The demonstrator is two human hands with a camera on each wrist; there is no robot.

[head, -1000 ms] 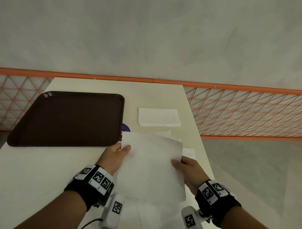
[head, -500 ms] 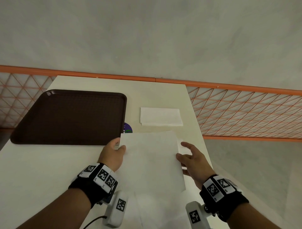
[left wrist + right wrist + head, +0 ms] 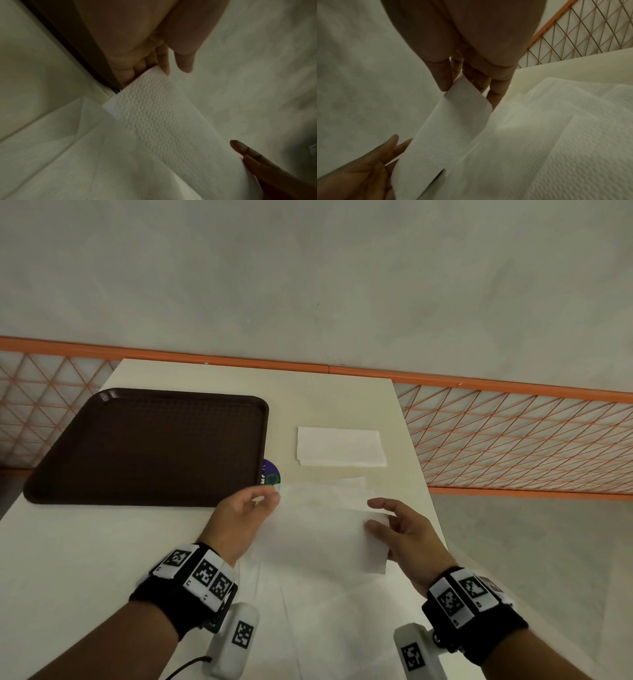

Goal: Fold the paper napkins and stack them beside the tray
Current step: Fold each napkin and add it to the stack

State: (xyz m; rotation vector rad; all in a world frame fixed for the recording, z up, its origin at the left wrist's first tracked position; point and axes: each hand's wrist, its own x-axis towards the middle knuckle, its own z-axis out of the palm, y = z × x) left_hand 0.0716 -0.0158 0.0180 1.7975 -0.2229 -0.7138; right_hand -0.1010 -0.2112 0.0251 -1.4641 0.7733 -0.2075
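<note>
A pale cream bench [image 3: 102, 559] fills the lower left and middle of the head view. Along its far edge runs an orange rail [image 3: 479, 383], from the left side to the right side of the frame. Under the rail is orange wire mesh [image 3: 513, 440] with a criss-cross pattern, at the middle right and again at the far left. A small round purple sticker [image 3: 272, 472] with a green mark lies on the bench near the middle. A grey floor [image 3: 342, 275] fills the top of the frame.

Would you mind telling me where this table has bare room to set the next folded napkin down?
Bare table lies beyond the folded napkins, and left of both hands below the tray. Loose napkins crowd the near right.
</note>
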